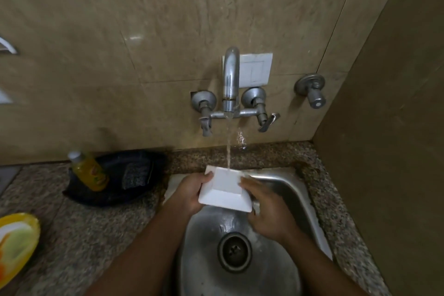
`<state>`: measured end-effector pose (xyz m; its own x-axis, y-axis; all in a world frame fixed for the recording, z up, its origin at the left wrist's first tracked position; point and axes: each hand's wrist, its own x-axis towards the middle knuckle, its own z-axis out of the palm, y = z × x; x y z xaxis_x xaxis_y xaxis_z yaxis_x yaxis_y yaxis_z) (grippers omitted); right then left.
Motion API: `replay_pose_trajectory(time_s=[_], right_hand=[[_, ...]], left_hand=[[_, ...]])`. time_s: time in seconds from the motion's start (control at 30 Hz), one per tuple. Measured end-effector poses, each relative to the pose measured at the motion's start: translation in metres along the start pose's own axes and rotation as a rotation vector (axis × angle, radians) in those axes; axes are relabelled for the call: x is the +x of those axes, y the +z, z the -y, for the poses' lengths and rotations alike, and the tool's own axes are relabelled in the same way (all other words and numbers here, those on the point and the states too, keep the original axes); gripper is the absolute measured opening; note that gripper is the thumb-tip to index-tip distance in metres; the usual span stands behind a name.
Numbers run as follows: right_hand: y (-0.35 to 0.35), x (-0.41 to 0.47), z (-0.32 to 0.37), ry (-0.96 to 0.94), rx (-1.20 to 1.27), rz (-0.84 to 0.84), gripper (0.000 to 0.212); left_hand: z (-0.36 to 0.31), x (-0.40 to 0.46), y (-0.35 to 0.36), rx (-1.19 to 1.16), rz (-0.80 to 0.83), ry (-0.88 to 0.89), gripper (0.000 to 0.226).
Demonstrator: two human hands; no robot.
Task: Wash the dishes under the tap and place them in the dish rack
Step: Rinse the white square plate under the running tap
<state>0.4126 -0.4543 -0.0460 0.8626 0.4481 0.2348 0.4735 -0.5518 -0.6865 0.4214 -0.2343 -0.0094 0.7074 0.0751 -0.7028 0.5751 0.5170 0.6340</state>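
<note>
View: a head-worn camera looked down at a steel sink (283, 190) set in a speckled stone counter (79, 228), with beige wall tiles behind.
Tap: a chrome wall tap (231, 79) stood above the sink, and a thin stream of water (228, 149) ran from its spout.
Dish: a white square dish (222, 191) was held upside down over the back of the sink basin, base upward, with the stream landing on its far edge.
Left hand: the left hand (192, 193) gripped the dish's left side, thumb on top and fingers curled beneath.
Right hand: the right hand (268, 209) held the dish's right side, fingers wrapped over the edge; it looked slightly blurred.
Hands together: both were clamped on the same dish, one at each side, forearms reaching in from the bottom of the frame.
Drain: a round drain (234, 252) sat in the basin below the hands.
Left of sink: a black tray (113, 196) on the counter held a yellow bottle (90, 172) with a pale cap and a dark scouring pad (135, 175).
Far left: a yellow plate (16, 245) lay at the frame's edge, partly cut off.
Wall: a white switch plate (255, 69) was behind the tap, and a separate chrome valve (312, 90) was fixed to its right.
</note>
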Motion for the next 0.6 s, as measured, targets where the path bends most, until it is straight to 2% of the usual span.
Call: replay_pose_trajectory(time_s=[0.13,0.23,0.3,0.4,0.5,0.6], right_hand=[[-0.005,0.001,0.004,-0.032,-0.195,0.221,0.075],[0.016,0.026,0.028,0.031,-0.353,0.202,0.071],[0.028,0.032,0.041,-0.019,-0.393,0.173,0.071],[0.03,0.039,0.04,-0.088,-0.367,0.173,0.069],[0.033,0.054,0.043,-0.009,-0.312,0.079,0.068],[0.032,0.046,0.042,-0.085,-0.317,0.152,0.065]], left_hand=[[0.009,0.008,-0.003,-0.016,0.063,0.137,0.03],[0.01,0.008,0.018,0.019,0.069,0.221,0.024],[0.006,0.009,0.026,0.041,0.02,0.266,0.021],[0.001,0.01,0.027,0.062,-0.02,0.294,0.02],[-0.006,0.007,0.029,0.041,0.007,0.301,0.024],[-0.004,0.009,0.024,0.021,-0.01,0.291,0.024]])
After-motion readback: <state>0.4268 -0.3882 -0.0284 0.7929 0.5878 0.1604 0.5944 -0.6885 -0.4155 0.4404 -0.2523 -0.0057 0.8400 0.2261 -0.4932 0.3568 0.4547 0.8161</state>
